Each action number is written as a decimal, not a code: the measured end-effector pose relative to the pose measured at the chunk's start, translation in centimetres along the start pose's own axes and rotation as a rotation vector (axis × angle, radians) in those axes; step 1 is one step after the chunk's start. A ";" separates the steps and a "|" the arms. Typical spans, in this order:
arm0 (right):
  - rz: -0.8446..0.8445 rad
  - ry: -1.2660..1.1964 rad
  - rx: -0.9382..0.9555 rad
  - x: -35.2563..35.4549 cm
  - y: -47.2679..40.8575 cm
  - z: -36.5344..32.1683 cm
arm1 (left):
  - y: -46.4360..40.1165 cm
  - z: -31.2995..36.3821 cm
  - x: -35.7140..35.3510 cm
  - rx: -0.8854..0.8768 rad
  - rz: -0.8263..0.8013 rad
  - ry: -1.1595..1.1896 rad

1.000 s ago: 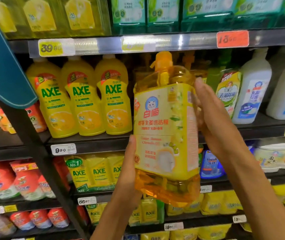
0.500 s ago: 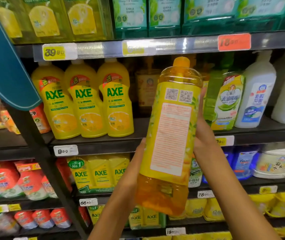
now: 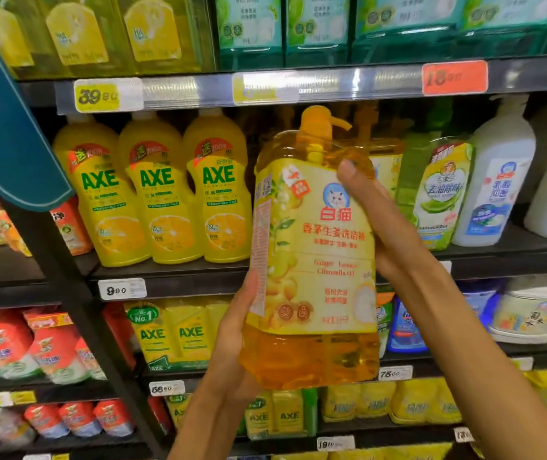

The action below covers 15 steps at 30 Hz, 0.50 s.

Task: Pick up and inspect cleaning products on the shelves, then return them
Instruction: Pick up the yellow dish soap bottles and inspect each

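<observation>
1. We saw that the pump bottle (image 3: pixel 315 254) had been turned: half a second earlier its back label with the printed codes faced us, and now its front label, with the cat logo, faced us again, as it had 1 second earlier.
2. We judged from this that the bottle had been looked at all round, so the inspection of this product seemed close to finished and its return to the shelf (image 3: pixel 172 277) the likely next step.
3. The bottle was held upright in the air in front of the middle shelf, just right of the 3 yellow AXE bottles (image 3: pixel 157 194), with its orange pump head near the price rail above.
4. Our left hand (image 3: pixel 239 336) cupped the lower left edge of the bottle, fingers curled behind it out of view and thumb lying up along the side label.
5. Our right hand (image 3: pixel 378 224) gripped the upper right side, thumb pressed over the front near the shoulder, the other fingers hidden behind.
6. Both forearms rose from the bottom of the view, the right one reaching higher than the left.
7. We judged the dark gap behind the bottle to be its slot, though the bottle hid most of it.
</observation>
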State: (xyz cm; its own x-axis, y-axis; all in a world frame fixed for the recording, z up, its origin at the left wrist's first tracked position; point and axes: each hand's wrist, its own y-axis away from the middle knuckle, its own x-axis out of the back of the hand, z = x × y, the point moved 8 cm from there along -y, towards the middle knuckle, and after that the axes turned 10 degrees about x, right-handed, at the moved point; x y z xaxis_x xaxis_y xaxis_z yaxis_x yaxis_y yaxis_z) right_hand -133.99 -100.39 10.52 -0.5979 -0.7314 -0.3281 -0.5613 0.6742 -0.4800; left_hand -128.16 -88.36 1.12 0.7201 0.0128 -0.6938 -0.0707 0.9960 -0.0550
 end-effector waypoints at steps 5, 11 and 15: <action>0.085 -0.056 0.028 0.5 -0.2 -0.7 | 0.0 0.9 0.8 -0.008 0.129 -0.180; 0.218 0.190 -0.067 2.6 -0.3 0.6 | -0.5 0.0 1.3 0.090 0.264 -0.278; 0.111 0.412 -0.142 3.0 -0.7 0.8 | -0.3 -0.7 0.9 0.156 0.240 -0.120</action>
State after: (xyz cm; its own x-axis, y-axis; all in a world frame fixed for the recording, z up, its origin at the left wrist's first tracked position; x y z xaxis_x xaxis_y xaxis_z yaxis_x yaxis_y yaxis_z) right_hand -134.96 -103.14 9.22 -0.8208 -0.5712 -0.0060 -0.5366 0.7746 -0.3347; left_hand -127.99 -88.70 0.02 0.7723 0.2508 -0.5837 -0.1484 0.9646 0.2181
